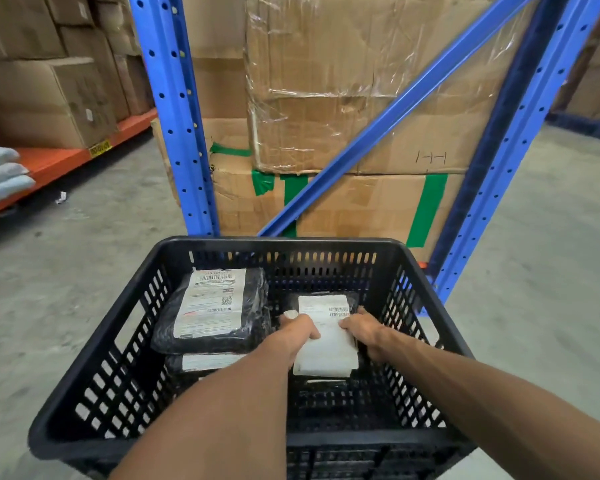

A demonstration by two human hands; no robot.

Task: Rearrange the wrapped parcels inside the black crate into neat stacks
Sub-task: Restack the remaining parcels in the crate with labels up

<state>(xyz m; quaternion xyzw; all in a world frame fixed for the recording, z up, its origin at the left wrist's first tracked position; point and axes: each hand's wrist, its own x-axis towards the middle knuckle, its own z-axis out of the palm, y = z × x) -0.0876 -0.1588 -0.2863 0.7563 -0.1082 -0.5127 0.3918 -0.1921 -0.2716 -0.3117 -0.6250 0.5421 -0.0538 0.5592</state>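
A black slotted crate [132, 299] stands on the floor in front of me. In its left half lies a stack of black wrapped parcels [250, 306], the top one bearing a white shipping label; a second labelled parcel shows beneath it. In the right half is another black parcel with a white label [329, 355]. My left hand [300, 332] grips that parcel's left edge, thumb on the label. At its right edge my right hand [368, 332] holds it too. Both forearms reach down into the crate and hide part of its floor.
A blue steel rack upright [174, 109] and diagonal brace [395, 112] stand just behind the crate, with taped cardboard boxes [326, 81] stacked inside. An orange shelf [49, 164] with boxes and grey bags [0, 174] runs along the left. Grey concrete floor lies on both sides.
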